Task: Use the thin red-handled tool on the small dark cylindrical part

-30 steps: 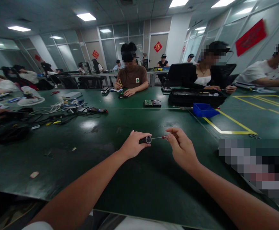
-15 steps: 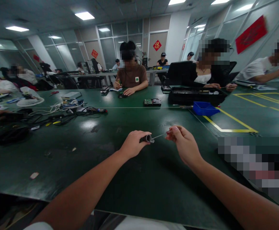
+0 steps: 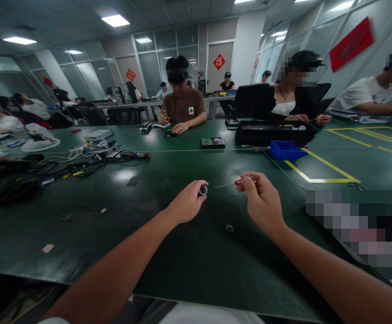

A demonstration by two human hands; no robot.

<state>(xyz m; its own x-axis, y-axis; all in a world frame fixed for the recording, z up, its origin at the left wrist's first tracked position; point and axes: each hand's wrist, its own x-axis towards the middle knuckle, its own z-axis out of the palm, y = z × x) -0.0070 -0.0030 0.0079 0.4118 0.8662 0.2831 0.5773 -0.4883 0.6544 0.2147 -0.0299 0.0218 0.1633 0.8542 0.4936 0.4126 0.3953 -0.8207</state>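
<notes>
My left hand [image 3: 187, 201] is closed around a small dark cylinder [image 3: 202, 190], whose round open end with a pale rim faces me. Most of its body is hidden by my fingers. Between thumb and fingers, my right hand [image 3: 262, 198] grips a screwdriver [image 3: 239, 182] with a reddish clear handle. Its thin metal shaft points left towards the cylinder, and the tip is apart from it. A small round greyish piece [image 3: 229, 229] is on the green table [image 3: 189, 265], below and between my hands.
Ahead are a bare hard drive [image 3: 212, 142], a blue bin [image 3: 287, 150] and a long black casing [image 3: 277, 132]. Tangled cables [image 3: 91, 164] spread over the left side. Across the table a person in a brown shirt [image 3: 184, 107] works. A blurred-out patch covers the right side.
The round piece came out of the cylinder's end and dropped to the table. My right hand drew the screwdriver back from the cylinder, while my left hand turned it slightly.
</notes>
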